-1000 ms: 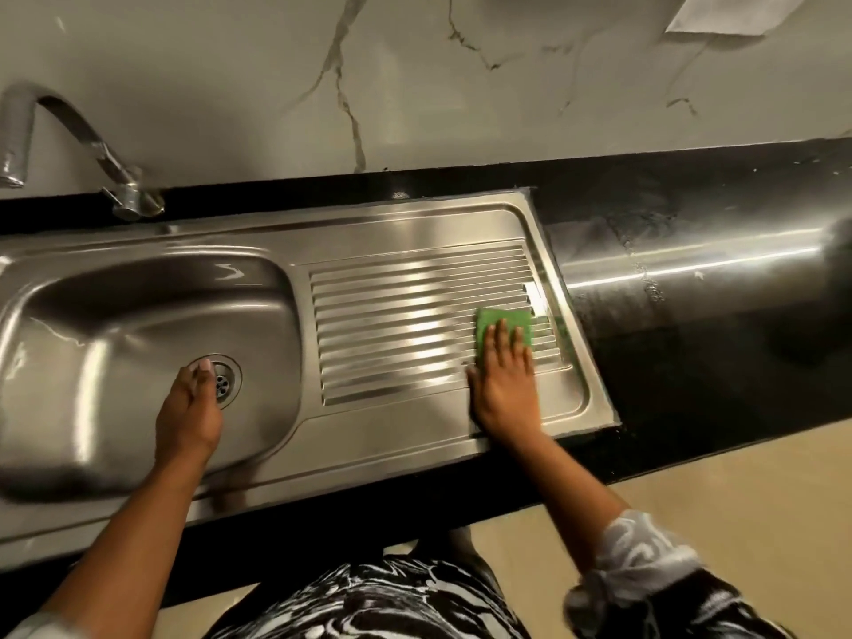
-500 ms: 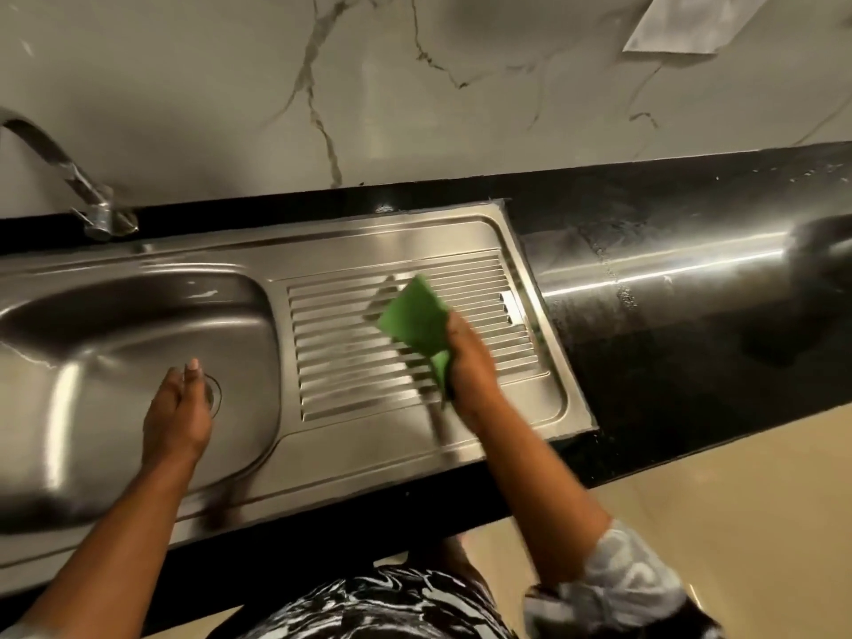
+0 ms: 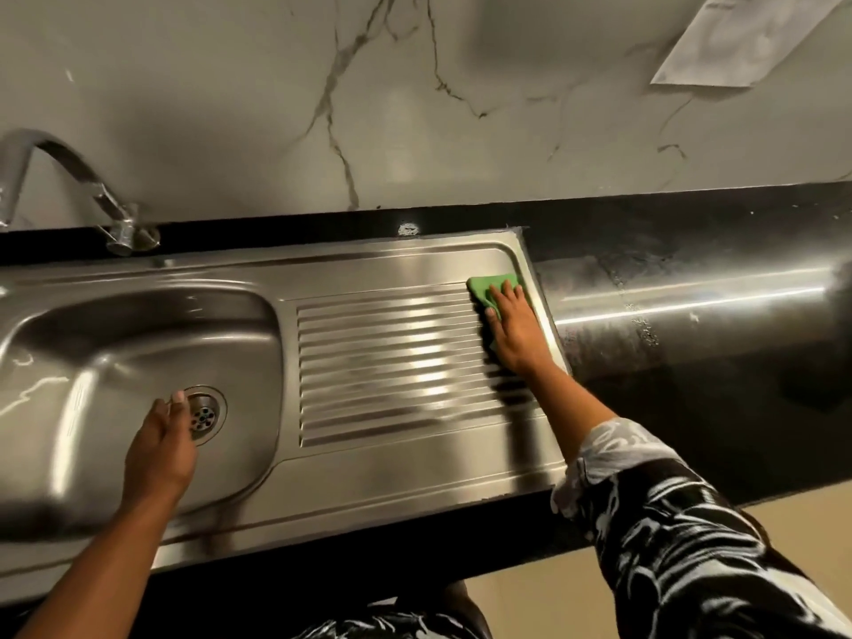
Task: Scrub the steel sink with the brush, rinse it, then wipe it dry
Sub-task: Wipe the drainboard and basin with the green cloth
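Steel sink (image 3: 392, 472) sits in the black bench (image 3: 691, 269), basin at the left and ribbed draining board at the right. A green cloth (image 3: 484, 284) lies at the draining board's far right corner, pressed flat under the straight fingers of the right hand (image 3: 514, 329). The left hand (image 3: 159, 449) rests in the basin just beside the drain (image 3: 205, 415), relaxed and holding nothing; the tap (image 3: 69, 177) stands behind the basin.

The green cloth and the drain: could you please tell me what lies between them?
In the head view, the ribbed draining board and the basin's right wall lie between the green cloth and the drain; nothing rests on that stretch.
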